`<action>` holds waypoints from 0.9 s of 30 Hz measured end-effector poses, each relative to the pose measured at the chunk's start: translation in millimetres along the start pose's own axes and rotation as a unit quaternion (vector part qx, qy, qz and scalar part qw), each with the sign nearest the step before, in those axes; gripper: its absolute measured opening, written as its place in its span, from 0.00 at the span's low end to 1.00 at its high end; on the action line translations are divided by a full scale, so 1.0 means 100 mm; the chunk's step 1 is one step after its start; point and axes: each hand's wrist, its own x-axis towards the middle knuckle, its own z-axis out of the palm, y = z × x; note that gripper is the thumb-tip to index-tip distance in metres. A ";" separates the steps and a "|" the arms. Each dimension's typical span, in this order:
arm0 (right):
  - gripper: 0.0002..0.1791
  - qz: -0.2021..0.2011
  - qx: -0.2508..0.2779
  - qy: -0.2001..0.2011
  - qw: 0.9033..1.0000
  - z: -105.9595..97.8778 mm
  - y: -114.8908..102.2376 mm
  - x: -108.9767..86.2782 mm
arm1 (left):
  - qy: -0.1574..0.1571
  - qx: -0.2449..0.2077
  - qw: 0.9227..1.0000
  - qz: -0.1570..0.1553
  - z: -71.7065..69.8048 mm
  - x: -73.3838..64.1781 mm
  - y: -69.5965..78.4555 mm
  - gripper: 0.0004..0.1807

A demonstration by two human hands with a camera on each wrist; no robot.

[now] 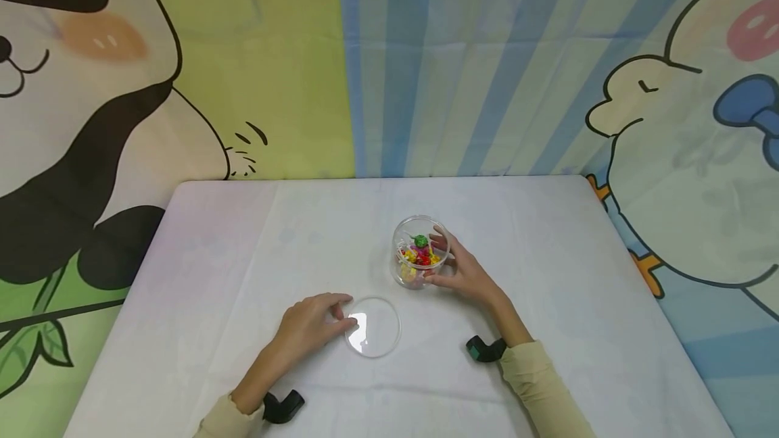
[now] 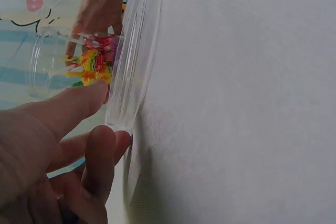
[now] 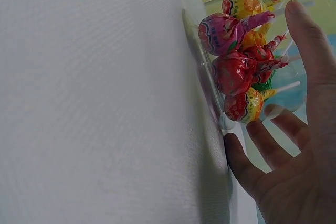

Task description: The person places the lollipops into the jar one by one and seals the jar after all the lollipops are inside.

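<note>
A clear round plastic jar stands upright on the white table, right of the middle. Inside it are several wrapped lollipops, red, yellow, purple and green, their white sticks pointing up. My right hand holds the jar from its right side, thumb on the near side and fingers round the far side. A clear round lid lies flat on the table, nearer than the jar and to its left. At the lid's left rim is my left hand, thumb and fingers apart; whether they touch it I cannot tell.
White cloth covers the table, whose far edge meets a printed cartoon backdrop. A black wrist device sits at the left wrist, and another at the right wrist.
</note>
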 end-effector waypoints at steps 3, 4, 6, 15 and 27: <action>0.55 -0.002 -0.001 -0.003 1.000 0.00 0.00 0.00 | -0.022 -0.024 0.999 -0.004 0.00 -0.01 -0.03 0.19; 0.55 -0.002 0.000 -0.003 1.000 0.00 0.00 0.00 | -0.028 -0.034 0.999 -0.007 0.01 -0.01 -0.03 0.18; 0.55 0.001 0.000 -0.003 1.000 0.00 0.00 -0.01 | -0.036 -0.051 0.998 -0.014 0.02 -0.02 -0.04 0.16; 0.54 0.006 0.000 -0.001 1.000 0.01 0.01 0.00 | 0.007 -0.069 0.997 -0.041 0.03 -0.01 -0.06 0.08; 0.55 -0.015 -0.016 0.013 1.000 0.02 0.03 0.00 | 0.067 -0.006 0.997 -0.033 -0.02 0.01 -0.10 0.06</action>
